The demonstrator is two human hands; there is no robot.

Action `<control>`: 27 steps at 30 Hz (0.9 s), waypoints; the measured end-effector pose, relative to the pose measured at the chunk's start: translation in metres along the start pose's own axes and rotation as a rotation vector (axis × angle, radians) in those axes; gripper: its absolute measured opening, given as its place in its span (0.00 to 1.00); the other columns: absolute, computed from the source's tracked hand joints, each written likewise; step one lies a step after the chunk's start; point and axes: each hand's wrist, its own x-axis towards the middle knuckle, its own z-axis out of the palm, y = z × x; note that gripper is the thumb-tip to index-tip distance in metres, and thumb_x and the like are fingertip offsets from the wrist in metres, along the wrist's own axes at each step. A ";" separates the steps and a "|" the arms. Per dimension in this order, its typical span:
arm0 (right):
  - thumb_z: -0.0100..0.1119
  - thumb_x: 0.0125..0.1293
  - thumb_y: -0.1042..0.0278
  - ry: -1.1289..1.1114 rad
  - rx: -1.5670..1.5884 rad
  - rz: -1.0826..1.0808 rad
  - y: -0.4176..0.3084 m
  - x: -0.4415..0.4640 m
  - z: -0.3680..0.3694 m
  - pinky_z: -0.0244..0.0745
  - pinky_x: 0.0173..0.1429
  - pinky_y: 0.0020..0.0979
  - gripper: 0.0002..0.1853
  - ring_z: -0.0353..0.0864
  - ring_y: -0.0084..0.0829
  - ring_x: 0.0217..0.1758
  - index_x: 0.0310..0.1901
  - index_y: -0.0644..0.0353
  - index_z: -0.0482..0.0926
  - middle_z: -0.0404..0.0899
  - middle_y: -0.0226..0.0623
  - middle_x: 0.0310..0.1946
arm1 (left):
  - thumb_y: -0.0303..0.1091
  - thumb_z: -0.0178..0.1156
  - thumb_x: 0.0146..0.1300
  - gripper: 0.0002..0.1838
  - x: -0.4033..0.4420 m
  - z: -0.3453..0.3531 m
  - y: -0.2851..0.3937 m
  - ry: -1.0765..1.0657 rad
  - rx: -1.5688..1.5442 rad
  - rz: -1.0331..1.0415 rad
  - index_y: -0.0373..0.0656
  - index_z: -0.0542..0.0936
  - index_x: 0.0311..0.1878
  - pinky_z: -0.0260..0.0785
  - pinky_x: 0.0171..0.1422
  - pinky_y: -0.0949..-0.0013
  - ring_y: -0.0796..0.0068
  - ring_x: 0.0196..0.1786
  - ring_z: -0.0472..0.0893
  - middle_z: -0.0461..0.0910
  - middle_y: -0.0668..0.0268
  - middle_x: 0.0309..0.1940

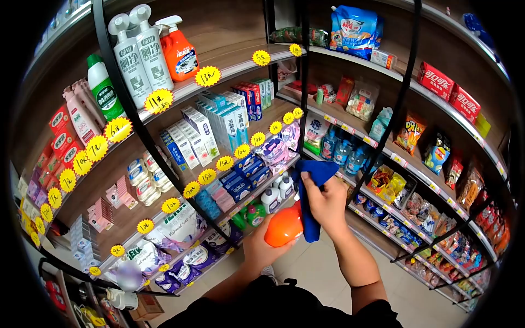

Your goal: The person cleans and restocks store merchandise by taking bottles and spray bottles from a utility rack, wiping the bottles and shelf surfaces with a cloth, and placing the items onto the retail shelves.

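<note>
My left hand [257, 245] is closed around an orange bottle [284, 227] in front of my body. The bottle's smooth, rounded orange side faces up at me, and part of it is hidden by my fingers. A dark blue cloth [312, 221] is pinched in my right hand [328, 199], thumb on top. It hangs down beside the bottle and seems to touch its right side. A similar orange spray bottle [180, 57] stands on the upper left shelf, right of two white-grey cleaner bottles [143, 57].
Left shelves hold a green-white bottle [104, 90], toothpaste boxes [227, 123], tissue packs [240, 177] and yellow price tags [158, 101]. Right shelves carry a blue detergent bag [354, 31], red boxes [436, 80] and snack bags [411, 133]. Tiled floor [306, 268] lies below.
</note>
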 end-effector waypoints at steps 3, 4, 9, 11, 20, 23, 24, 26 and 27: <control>0.64 0.71 0.66 -0.145 0.357 0.198 0.025 0.026 0.002 0.74 0.34 0.25 0.08 0.78 0.16 0.29 0.43 0.62 0.85 0.83 0.27 0.26 | 0.40 0.83 0.42 0.43 0.024 -0.002 -0.017 -0.076 -0.076 -0.028 0.40 0.75 0.64 0.78 0.57 0.63 0.62 0.51 0.86 0.85 0.55 0.50; 0.63 0.73 0.65 -0.192 0.433 0.288 0.032 0.035 0.001 0.74 0.34 0.24 0.09 0.78 0.15 0.30 0.44 0.62 0.85 0.83 0.25 0.27 | 0.39 0.83 0.43 0.43 0.033 -0.003 -0.025 -0.124 -0.103 -0.041 0.39 0.75 0.64 0.77 0.58 0.64 0.63 0.52 0.86 0.85 0.55 0.50; 0.58 0.76 0.57 -0.389 0.550 0.424 0.080 0.077 0.018 0.73 0.39 0.21 0.15 0.77 0.14 0.36 0.52 0.61 0.81 0.81 0.23 0.35 | 0.38 0.82 0.45 0.42 0.085 0.002 -0.077 -0.262 -0.409 -0.004 0.40 0.75 0.65 0.75 0.59 0.66 0.70 0.52 0.84 0.84 0.59 0.51; 0.59 0.75 0.57 -0.305 0.810 0.640 0.090 0.082 0.028 0.78 0.42 0.24 0.16 0.81 0.18 0.38 0.54 0.59 0.80 0.83 0.26 0.40 | 0.36 0.82 0.46 0.42 0.107 -0.007 -0.086 -0.412 -0.544 -0.031 0.39 0.74 0.66 0.70 0.65 0.67 0.74 0.56 0.80 0.82 0.62 0.54; 0.59 0.73 0.52 -0.483 1.001 0.588 0.132 0.041 0.091 0.72 0.70 0.46 0.32 0.78 0.40 0.65 0.72 0.61 0.66 0.76 0.42 0.64 | 0.34 0.83 0.40 0.55 0.156 -0.023 -0.160 -0.666 -0.935 -0.207 0.34 0.64 0.73 0.64 0.74 0.62 0.70 0.67 0.74 0.74 0.58 0.65; 0.64 0.69 0.55 -0.724 1.234 0.488 0.151 0.051 0.103 0.67 0.73 0.46 0.38 0.76 0.42 0.66 0.74 0.63 0.61 0.74 0.43 0.65 | 0.35 0.84 0.37 0.58 0.163 -0.027 -0.171 -0.700 -0.909 -0.258 0.34 0.63 0.73 0.64 0.74 0.61 0.70 0.67 0.73 0.74 0.59 0.65; 0.63 0.69 0.54 -0.803 1.300 0.486 0.151 0.055 0.111 0.65 0.74 0.43 0.39 0.75 0.39 0.67 0.75 0.64 0.60 0.74 0.42 0.65 | 0.35 0.84 0.37 0.58 0.161 -0.025 -0.172 -0.706 -0.952 -0.289 0.33 0.63 0.73 0.64 0.74 0.61 0.70 0.67 0.73 0.73 0.60 0.66; 0.63 0.69 0.56 -0.841 1.354 0.484 0.131 0.070 0.119 0.67 0.72 0.44 0.38 0.77 0.42 0.65 0.74 0.64 0.60 0.75 0.44 0.63 | 0.37 0.84 0.36 0.60 0.169 -0.024 -0.161 -0.644 -1.137 -0.317 0.34 0.61 0.74 0.64 0.75 0.60 0.69 0.68 0.73 0.71 0.61 0.67; 0.64 0.69 0.58 -0.861 1.403 0.482 0.120 0.075 0.121 0.69 0.70 0.46 0.37 0.79 0.44 0.63 0.74 0.64 0.60 0.76 0.46 0.62 | 0.39 0.84 0.36 0.61 0.175 -0.024 -0.163 -0.710 -1.108 -0.273 0.35 0.60 0.73 0.63 0.75 0.60 0.70 0.69 0.72 0.70 0.62 0.67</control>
